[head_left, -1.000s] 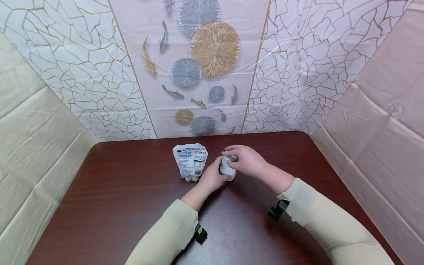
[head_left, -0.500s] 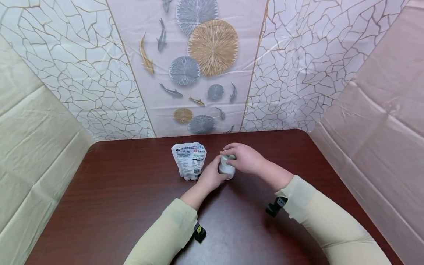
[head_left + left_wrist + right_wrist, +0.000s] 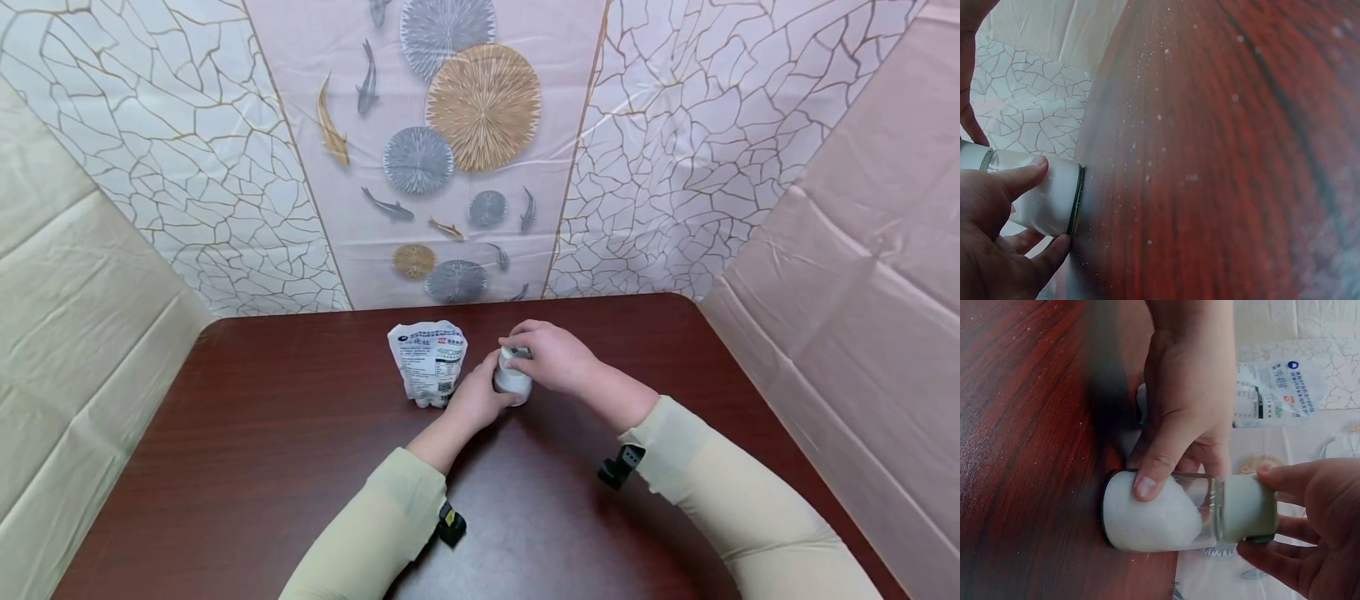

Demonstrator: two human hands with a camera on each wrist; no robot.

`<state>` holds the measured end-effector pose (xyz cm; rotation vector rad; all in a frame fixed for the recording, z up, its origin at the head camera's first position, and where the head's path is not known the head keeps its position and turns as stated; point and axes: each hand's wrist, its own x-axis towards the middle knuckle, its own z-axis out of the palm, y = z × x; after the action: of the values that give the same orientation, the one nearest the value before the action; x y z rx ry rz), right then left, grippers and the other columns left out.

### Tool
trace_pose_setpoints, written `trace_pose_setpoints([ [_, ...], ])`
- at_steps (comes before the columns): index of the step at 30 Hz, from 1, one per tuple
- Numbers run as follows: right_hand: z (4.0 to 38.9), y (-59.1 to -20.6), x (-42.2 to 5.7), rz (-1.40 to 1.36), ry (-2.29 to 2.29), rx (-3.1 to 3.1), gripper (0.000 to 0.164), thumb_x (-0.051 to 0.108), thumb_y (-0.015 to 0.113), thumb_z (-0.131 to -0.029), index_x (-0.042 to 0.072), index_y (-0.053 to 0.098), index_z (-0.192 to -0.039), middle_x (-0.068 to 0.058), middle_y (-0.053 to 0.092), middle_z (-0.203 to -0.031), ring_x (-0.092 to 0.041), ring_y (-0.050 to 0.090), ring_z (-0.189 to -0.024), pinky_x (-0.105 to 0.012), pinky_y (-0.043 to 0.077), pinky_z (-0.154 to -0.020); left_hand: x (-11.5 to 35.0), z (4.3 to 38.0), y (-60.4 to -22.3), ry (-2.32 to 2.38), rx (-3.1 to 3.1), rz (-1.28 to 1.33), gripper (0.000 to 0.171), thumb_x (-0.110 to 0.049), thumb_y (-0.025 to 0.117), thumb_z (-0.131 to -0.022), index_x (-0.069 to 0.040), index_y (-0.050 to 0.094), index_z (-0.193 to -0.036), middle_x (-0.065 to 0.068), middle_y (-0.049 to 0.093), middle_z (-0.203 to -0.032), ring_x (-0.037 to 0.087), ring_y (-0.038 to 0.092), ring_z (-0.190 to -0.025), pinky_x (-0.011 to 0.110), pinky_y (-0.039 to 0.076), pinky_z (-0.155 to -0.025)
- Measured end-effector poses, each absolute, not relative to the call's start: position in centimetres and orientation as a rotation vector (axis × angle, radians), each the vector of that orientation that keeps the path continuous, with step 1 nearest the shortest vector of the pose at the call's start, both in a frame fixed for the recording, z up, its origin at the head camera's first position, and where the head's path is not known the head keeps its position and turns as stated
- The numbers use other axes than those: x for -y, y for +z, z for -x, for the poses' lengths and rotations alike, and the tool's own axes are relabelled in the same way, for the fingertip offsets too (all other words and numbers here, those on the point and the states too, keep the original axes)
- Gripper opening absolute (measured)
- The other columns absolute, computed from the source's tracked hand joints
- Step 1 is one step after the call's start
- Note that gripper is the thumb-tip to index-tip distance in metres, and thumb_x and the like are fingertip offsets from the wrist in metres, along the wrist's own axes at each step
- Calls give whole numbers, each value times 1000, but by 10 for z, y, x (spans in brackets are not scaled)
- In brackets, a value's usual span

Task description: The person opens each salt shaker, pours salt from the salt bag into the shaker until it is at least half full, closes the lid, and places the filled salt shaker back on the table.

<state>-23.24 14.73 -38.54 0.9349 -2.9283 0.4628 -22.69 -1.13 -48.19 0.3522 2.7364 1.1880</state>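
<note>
A clear glass jar (image 3: 513,385) stands on the table, partly filled with white granules that show well in the right wrist view. My left hand (image 3: 477,398) grips its body, with the thumb across the near side of the glass (image 3: 1157,519). On top is a pale green lid (image 3: 1247,509), held round its sides by the thumb and fingers of my right hand (image 3: 558,358). In the right wrist view the lid sits against the jar's neck. Just left of the jar, a white printed plastic bag (image 3: 430,362) stands upright, its lower right corner close behind my left hand.
The dark red-brown wooden table (image 3: 262,450) has rounded far corners. Patterned cloth (image 3: 480,233) hangs behind its back edge, and beige cloth walls (image 3: 862,250) rise on both sides. A small black camera (image 3: 452,525) is strapped at each wrist.
The right hand's fingers and wrist have shifted slightly at the lid. The left hand keeps its grip on the jar, and the bag stays put; the head view has moved a little.
</note>
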Motion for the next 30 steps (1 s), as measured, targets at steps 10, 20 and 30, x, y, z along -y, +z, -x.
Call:
trace_pose_setpoints([
  [10, 232, -386, -145, -884, 506, 2926, 34, 23, 76, -89, 13, 72, -121, -7, 64, -113, -23, 62, -104, -40, 49, -90, 11, 227, -482, 1198, -2733, -379, 81, -29, 79, -86, -14, 34, -152, 10, 54, -140, 26, 55, -121, 42, 44, -100],
  [20, 237, -391, -153, -973, 580, 2957, 41, 22, 72, -92, 11, 66, -131, -10, 61, -130, -26, 56, -120, -42, 47, -97, 13, 228, -483, 1212, -2722, -398, 81, -27, 78, -87, -13, 33, -152, 11, 53, -141, 25, 54, -123, 42, 43, -101],
  [30, 238, -392, -159, -1039, 545, 2968, 46, 20, 69, -94, 10, 59, -138, -12, 57, -135, -26, 55, -123, -43, 47, -98, 13, 227, -482, 1194, -2727, -399, 81, -30, 77, -88, -15, 32, -153, 12, 52, -142, 25, 53, -124, 42, 44, -101],
])
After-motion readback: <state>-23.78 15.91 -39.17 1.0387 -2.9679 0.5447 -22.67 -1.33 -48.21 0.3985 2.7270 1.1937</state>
